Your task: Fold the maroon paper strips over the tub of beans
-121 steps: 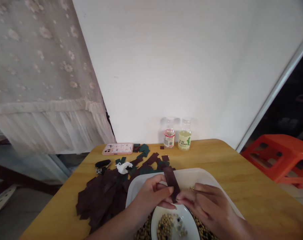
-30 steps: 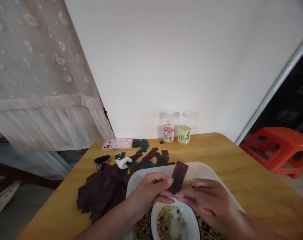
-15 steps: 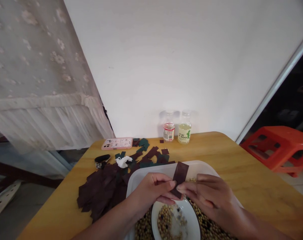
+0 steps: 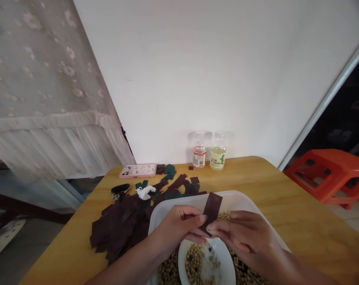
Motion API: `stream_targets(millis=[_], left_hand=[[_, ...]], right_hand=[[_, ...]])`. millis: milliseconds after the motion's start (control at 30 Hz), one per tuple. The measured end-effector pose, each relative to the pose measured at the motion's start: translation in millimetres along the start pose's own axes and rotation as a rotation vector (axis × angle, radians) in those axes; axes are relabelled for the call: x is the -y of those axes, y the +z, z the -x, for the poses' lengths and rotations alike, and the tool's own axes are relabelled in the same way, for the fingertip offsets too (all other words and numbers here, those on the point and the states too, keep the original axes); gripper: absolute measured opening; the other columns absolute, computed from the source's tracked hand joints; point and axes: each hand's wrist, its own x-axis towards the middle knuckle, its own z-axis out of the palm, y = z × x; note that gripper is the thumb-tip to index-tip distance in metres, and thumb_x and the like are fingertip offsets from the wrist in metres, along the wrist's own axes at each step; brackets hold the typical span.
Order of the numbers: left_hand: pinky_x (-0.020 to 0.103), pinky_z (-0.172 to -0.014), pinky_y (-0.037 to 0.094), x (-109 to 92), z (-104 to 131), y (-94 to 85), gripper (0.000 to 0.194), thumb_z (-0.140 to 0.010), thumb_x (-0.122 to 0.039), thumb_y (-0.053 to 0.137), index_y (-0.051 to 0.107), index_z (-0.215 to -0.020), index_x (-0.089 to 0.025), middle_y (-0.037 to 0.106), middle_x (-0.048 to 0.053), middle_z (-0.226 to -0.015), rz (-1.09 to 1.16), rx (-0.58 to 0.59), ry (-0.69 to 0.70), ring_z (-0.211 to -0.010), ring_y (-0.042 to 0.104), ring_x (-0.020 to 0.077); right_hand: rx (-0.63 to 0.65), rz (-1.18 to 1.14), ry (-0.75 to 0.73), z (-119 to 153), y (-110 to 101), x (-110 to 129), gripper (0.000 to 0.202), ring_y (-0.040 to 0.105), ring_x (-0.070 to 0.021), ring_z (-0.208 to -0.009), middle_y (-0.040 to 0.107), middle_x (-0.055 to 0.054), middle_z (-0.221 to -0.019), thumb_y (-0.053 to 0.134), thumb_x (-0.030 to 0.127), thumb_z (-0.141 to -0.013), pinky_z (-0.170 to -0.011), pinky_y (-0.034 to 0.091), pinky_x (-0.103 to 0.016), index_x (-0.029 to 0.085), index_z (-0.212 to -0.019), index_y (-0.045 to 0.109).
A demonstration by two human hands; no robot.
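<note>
Between my two hands is a dark maroon rectangular piece (image 4: 213, 204), tilted, flat and thin like leather or card. My left hand (image 4: 181, 223) pinches its left side with the thumb on top. The fingertips of my right hand (image 4: 244, 231) are closed at its lower end; whether they hold anything more is too small to tell. Below the hands sits a white bowl (image 4: 182, 273) with tan and dark beads and some whitish matter in it. The bowl stands in a white tray (image 4: 158, 211), among many more loose beads (image 4: 167, 271).
Left of the tray lies a heap of maroon pieces (image 4: 120, 225), with green pieces (image 4: 169, 171) behind. A crumpled tissue (image 4: 145, 192), a black clipper-like item (image 4: 120, 189) and a phone (image 4: 138, 171) lie nearby. Two bottles (image 4: 199, 156) (image 4: 218, 157) stand by the wall. An orange stool (image 4: 333, 174) is at right.
My right fingertips have shifted slightly left and down along the lower end of the maroon piece. The left hand keeps its hold. The whole view has moved a little.
</note>
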Motion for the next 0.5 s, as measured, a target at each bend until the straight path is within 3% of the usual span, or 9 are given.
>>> stream_targets(millis=[100, 333, 500], left_hand=[[0.018, -0.056, 0.048, -1, 0, -0.6, 0.037, -0.061, -0.045, 0.073, 0.063, -0.075, -0.012, 0.07, 0.007, -0.07, -0.034, -0.003, 0.002, -0.064, 0.066, 0.0142], [0.017, -0.056, 0.049, 2, 2, 0.1, 0.032, -0.064, -0.042, 0.071, 0.065, -0.076, -0.012, 0.07, 0.007, -0.07, -0.057, 0.043, 0.016, -0.063, 0.066, 0.0131], [0.016, -0.057, 0.048, 0, 3, 0.1, 0.031, -0.068, -0.042, 0.068, 0.067, -0.078, -0.013, 0.071, 0.007, -0.072, -0.085, 0.069, 0.02, -0.063, 0.066, 0.0122]], right_hand=[[-0.075, 0.029, 0.061, 2, 0, -4, 0.01, 0.039, -0.0081, -0.038, 0.044, 0.007, -0.041, 0.055, 0.015, -0.084, -0.039, 0.033, -0.02, 0.018, -0.077, 0.063], [-0.028, 0.03, -0.013, 3, -2, -8, 0.01, 0.039, -0.0078, -0.039, 0.054, 0.005, -0.048, 0.054, 0.013, -0.083, -0.04, 0.031, -0.021, 0.019, -0.081, 0.062], [-0.107, 0.059, 0.094, 5, -1, -13, 0.008, 0.039, -0.0082, -0.039, 0.041, 0.008, -0.043, 0.058, 0.014, -0.082, -0.041, 0.034, -0.021, 0.019, -0.085, 0.063]])
